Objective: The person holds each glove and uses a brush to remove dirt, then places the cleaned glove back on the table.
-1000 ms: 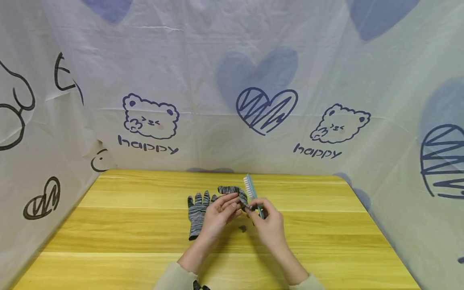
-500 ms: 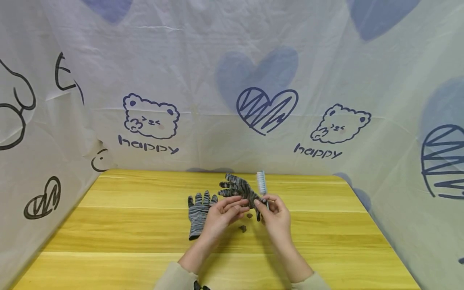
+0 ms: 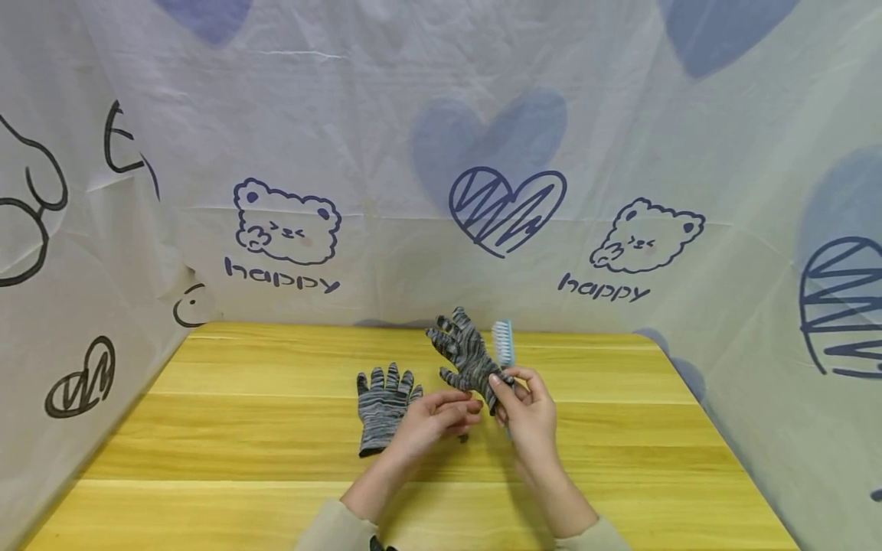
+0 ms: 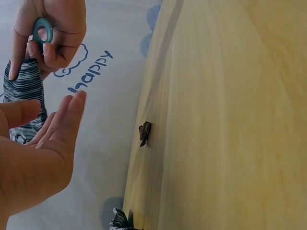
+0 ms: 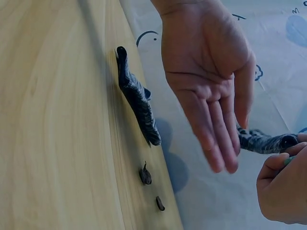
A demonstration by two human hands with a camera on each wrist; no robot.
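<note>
My right hand point(image 3: 530, 417) pinches the cuff of a grey-and-black striped knit glove point(image 3: 468, 356), which stands up with its fingers spread toward the far side. The same hand grips a light-blue brush with white bristles point(image 3: 503, 342); the ringed end of the brush handle point(image 4: 43, 31) pokes out of the curled fingers in the left wrist view. My left hand point(image 3: 441, 421) is held just left of the glove's cuff, its fingers extended and palm bare in the right wrist view. A matching glove point(image 3: 380, 413) lies flat on the table, left of my left hand.
Two small dark scraps, one curled point(image 5: 145, 175) and one thinner point(image 5: 160, 203), lie on the wooden table point(image 3: 241, 428) near the flat glove. A printed white cloth point(image 3: 386, 153) hangs behind the table and along its sides.
The held glove has swung from folded over to upright, fingers now pointing away. My right hand has shifted right with glove and brush, and my left hand has come away from the glove.
</note>
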